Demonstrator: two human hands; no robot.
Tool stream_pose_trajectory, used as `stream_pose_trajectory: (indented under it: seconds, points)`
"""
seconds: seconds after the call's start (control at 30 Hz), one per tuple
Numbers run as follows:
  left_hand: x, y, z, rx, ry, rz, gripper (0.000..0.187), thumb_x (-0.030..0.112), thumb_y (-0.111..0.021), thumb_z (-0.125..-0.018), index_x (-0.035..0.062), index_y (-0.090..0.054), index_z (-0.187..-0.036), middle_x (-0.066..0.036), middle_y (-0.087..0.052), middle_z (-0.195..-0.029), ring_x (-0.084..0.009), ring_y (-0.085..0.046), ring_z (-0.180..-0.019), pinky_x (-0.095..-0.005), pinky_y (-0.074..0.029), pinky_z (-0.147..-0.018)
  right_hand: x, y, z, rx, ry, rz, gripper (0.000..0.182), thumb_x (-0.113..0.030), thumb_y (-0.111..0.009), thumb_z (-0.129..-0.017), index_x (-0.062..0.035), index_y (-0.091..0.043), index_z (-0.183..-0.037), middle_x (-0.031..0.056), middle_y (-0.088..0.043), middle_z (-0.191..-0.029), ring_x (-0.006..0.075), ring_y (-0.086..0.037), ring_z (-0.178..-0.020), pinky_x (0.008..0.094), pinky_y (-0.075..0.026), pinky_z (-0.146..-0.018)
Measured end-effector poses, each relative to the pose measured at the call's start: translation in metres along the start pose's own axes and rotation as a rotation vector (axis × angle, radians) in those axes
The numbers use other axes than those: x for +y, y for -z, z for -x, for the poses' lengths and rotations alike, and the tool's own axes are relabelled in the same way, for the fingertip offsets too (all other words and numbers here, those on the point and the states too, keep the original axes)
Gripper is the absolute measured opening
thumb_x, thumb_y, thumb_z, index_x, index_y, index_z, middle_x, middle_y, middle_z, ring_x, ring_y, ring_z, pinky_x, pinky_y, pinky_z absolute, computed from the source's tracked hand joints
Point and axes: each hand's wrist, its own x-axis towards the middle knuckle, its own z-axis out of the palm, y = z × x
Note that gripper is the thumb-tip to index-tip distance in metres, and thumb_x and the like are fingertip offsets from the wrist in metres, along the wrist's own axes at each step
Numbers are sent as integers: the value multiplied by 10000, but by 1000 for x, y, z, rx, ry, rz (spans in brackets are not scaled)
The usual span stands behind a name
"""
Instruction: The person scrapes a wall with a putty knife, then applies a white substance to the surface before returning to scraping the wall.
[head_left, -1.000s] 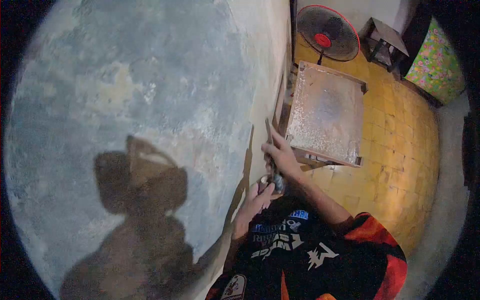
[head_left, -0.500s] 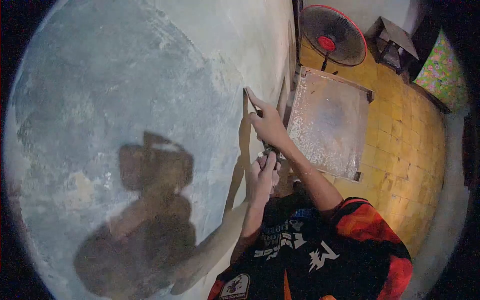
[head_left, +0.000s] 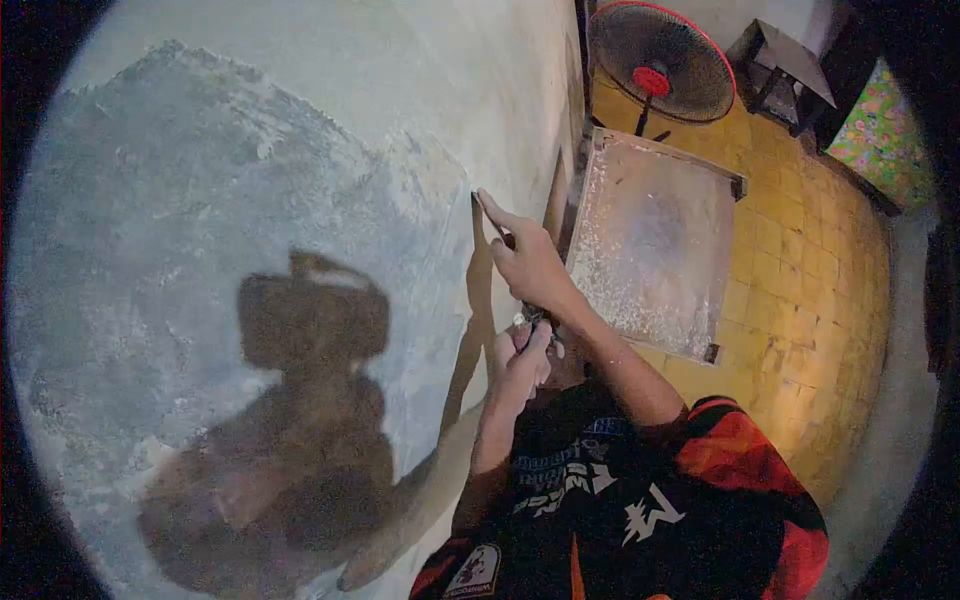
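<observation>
My right hand (head_left: 530, 262) is closed around a thin, dark putty knife (head_left: 506, 238), seen nearly edge-on. Its index finger stretches along the tool toward the wall (head_left: 330, 220), and the tip meets the surface at the edge of a grey-blue plaster patch. Below it, close to my shirt, my left hand (head_left: 522, 362) is closed on a small, dark object with whitish paste (head_left: 522, 320) about it. Fingers hide most of that object, so its kind cannot be made out.
A low table with a white-speckled top (head_left: 655, 245) stands right of my hands on yellow floor tiles (head_left: 790, 300). Behind it is a red-rimmed fan (head_left: 665, 65). A dark stool (head_left: 785, 75) and flowered cloth (head_left: 885, 130) are at the far right.
The view has shifted, showing more of the upper wall. My right hand and its putty knife appear slightly lower and farther left in the picture, the tip still at the wall.
</observation>
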Motion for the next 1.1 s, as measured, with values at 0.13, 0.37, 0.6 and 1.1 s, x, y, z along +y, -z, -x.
stream_pose_trajectory:
  seconds: [0.13, 0.37, 0.6, 1.1]
  points:
    - [-2, -1, 11, 25, 26, 121, 312, 330, -581, -1013, 37, -576, -904, -51, -602, -691, -47, -384, -395, -222, -301, -378, 21, -12, -4, 67, 98, 8, 656, -155, -589, -890, -91, -385, -1510, 313, -658, -1027, 326, -670, -867, 362, -506, -851]
    - [-1, 14, 25, -25, 34, 198, 259, 301, -560, -1026, 66, -529, -920, -107, -630, -733, -68, -387, -386, -221, -342, -380, 29, -21, 19, -54, 57, -422, 726, -97, -569, -914, -179, -284, -1577, 31, -601, -743, 76, -490, -593, 253, -463, -556]
    - [18, -5, 22, -8, -18, 97, 414, 370, -539, -1030, 50, -553, -768, 7, -492, -549, -43, -375, -387, -217, -298, -367, 19, -9, 14, -98, -71, -406, 700, -77, -493, -888, -179, -332, -1561, -4, -460, -613, 93, -412, -442, 274, -396, -410]
    - [21, -21, 19, -3, 12, 163, 313, 327, -614, -991, 56, -555, -846, -29, -574, -642, -38, -378, -396, -218, -269, -367, 14, 8, 15, -114, -18, -231, 616, -132, -510, -873, -52, -434, -1479, 139, -646, -902, 161, -588, -836, 292, -486, -821]
